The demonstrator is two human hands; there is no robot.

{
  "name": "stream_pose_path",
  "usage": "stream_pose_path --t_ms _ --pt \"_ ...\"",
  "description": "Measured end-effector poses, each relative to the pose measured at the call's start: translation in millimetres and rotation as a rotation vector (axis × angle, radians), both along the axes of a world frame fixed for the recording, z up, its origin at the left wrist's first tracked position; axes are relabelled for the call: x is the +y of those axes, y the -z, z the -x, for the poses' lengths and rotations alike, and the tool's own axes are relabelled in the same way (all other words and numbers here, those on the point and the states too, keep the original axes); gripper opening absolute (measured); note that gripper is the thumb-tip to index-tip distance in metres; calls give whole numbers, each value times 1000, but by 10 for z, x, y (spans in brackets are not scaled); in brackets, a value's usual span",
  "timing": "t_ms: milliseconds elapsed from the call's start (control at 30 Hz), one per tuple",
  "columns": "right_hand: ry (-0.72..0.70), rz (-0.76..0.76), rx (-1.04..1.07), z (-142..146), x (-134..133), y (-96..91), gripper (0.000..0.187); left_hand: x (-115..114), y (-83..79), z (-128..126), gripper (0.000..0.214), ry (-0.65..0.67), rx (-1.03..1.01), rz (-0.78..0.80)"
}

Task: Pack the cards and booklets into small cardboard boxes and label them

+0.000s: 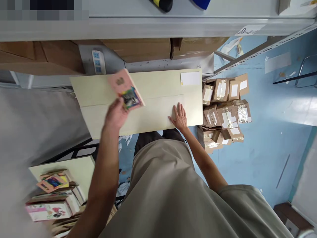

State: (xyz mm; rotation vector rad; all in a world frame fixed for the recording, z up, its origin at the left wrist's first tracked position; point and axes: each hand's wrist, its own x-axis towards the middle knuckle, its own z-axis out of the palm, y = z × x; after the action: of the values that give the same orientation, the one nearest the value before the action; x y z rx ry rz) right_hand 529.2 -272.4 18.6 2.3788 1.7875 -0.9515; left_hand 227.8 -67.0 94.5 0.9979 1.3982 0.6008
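Note:
My left hand (117, 114) grips a pink book (119, 81) by its lower left corner and holds it tilted over the left half of the cream table (158, 82). A colourful picture fills the lower part of its cover, and a pale edge shows along its right side. My right hand (180, 117) lies flat on the right part of the tabletop, fingers spread, with nothing in it. Beyond that hand, near the far right corner, is a white rectangular sheet (190, 78) with a small orange mark.
Taped cardboard boxes (224, 112) are piled right of the table. Behind it runs a grey metal shelf (158, 26) above larger cartons (146, 49) and a power strip (98, 62). At lower left, a side table (85, 165) carries stacked books and packages (52, 208).

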Motion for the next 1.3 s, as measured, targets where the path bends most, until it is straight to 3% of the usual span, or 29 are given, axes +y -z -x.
stream_pose_path --t_ms 67,200,333,533,800,1067,1167,1300 --pt "-14 18 7 -68 -17 -1 86 -397 79 -478 49 56 -74 139" --pt "33 17 8 -290 -127 16 75 -974 449 -1297 49 130 -73 315" --pt "156 -23 10 -517 -261 62 69 -1299 732 -1679 33 52 134 315" --pt "301 -92 -25 -557 -346 56 52 -1401 851 -1596 20 191 401 156" --pt "593 -135 78 -451 -234 90 16 -1298 812 -1507 14 338 502 134" --pt "605 -195 160 -424 -210 -78 7 -1327 785 -1462 11 280 500 92" --pt "519 -242 209 -283 -183 -202 14 -1328 760 -1427 8 301 493 37" --pt "362 -187 229 -25 -54 -280 15 -1328 726 -1403 7 326 508 3"
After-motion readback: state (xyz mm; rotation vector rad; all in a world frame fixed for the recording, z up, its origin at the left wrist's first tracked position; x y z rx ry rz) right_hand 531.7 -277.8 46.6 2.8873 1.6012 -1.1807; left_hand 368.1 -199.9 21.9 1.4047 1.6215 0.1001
